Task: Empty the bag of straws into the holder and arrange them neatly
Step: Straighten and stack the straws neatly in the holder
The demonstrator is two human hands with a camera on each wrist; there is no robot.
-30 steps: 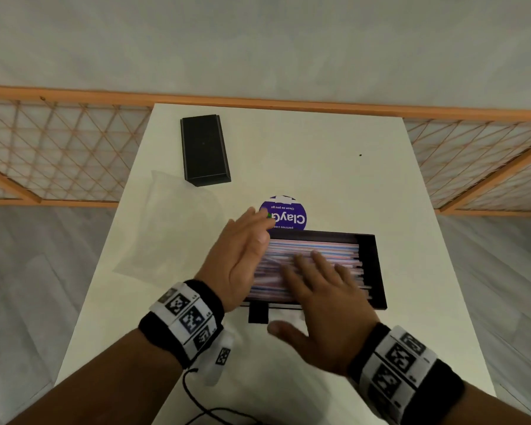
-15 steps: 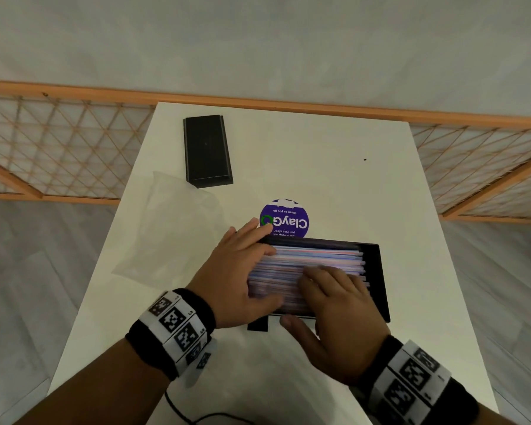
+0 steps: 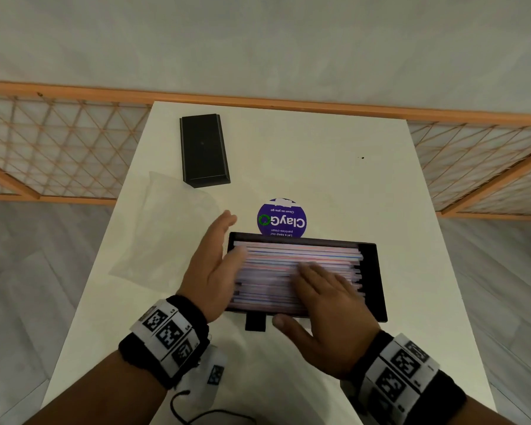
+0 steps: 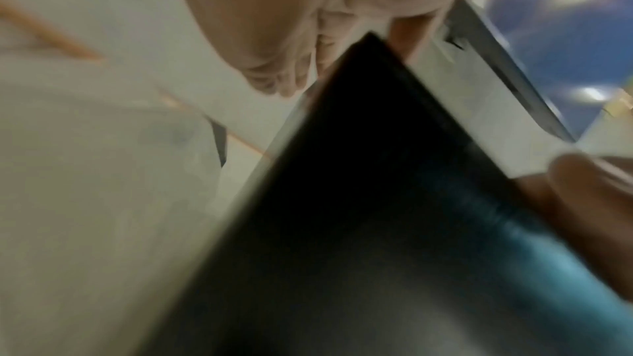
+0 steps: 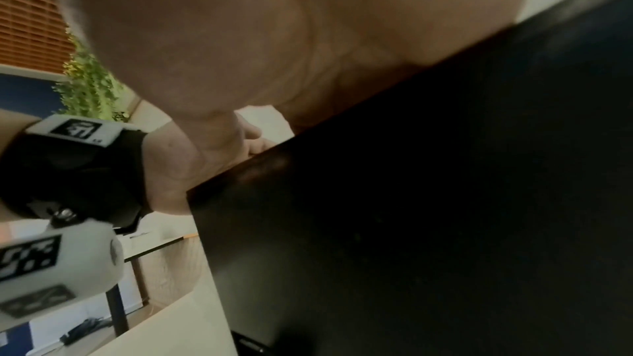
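A black rectangular holder [image 3: 374, 280] lies on the white table [image 3: 334, 179], filled with pale striped straws [image 3: 288, 259] lying side by side. My left hand [image 3: 215, 259] stands on edge with straight fingers against the straws' left ends, at the holder's left wall. My right hand [image 3: 325, 289] lies flat on top of the straws, fingers spread, thumb by the front wall. The empty clear bag [image 3: 163, 231] lies flat to the left. In both wrist views the holder's dark wall [image 4: 359, 199] [image 5: 428, 199] fills the frame, blurred.
A black lid or box [image 3: 203, 150] lies at the table's back left. A round purple sticker [image 3: 282, 218] sits just behind the holder. A wooden lattice rail [image 3: 59, 142] runs behind and beside the table. A black cable [image 3: 196, 415] trails at the front edge.
My left hand has swung from lying over the straws to standing on edge at their left ends. My right hand has slid slightly right along the straws.
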